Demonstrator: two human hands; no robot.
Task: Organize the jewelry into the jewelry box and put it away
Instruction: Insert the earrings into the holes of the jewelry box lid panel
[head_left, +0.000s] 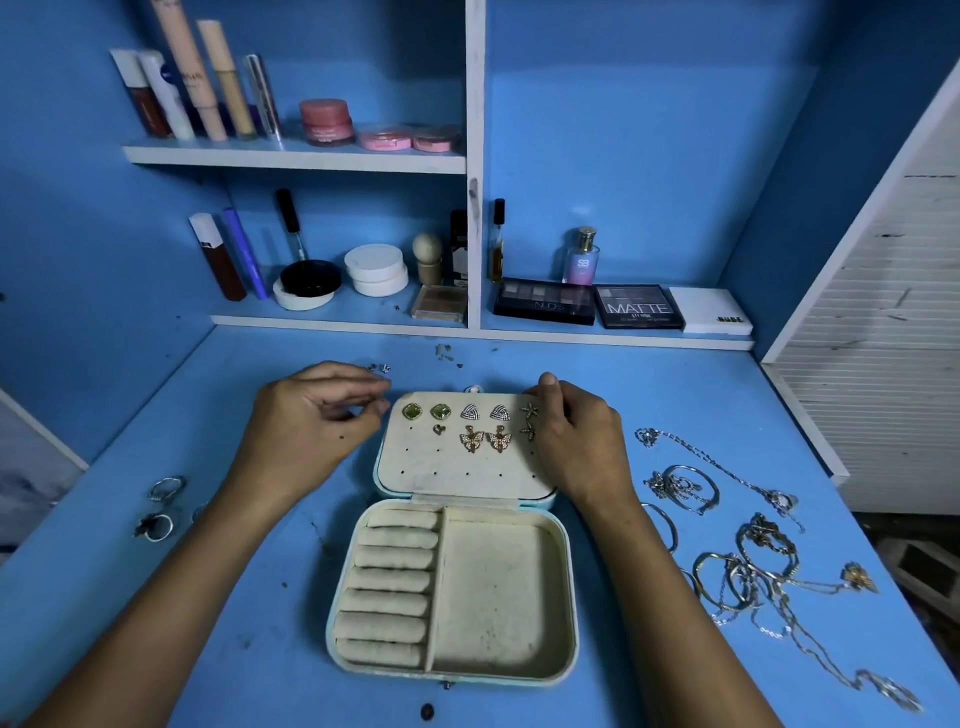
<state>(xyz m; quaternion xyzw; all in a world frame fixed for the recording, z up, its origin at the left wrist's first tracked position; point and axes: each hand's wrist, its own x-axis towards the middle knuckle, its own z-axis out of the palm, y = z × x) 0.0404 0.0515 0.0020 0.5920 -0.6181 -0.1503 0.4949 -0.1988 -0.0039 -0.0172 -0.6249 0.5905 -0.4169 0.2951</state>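
Lying open flat on the desk in front of you, the box has its lid folded back away from you, and your hands sit at the lid's two far corners. Your left hand hovers just beside the lid's left edge, its fingertips drawn together as though pinching something tiny; what, if anything, is between them cannot be made out. Your right hand grips the lid's right edge, thumb curled over the far corner and fingers laid along the side, covering part of the starfish studs. Pinned in the lid's holes are two green studs, two silver triangular studs, a small heart and a pair of butterfly earrings. The near half holds ring rolls on the left and a bare tray on the right. Two small studs lie on the desk just past your left hand. Rings rest well to the left, and a tangle of chains and bangles spreads to the right. Cosmetics stand on the shelves behind.
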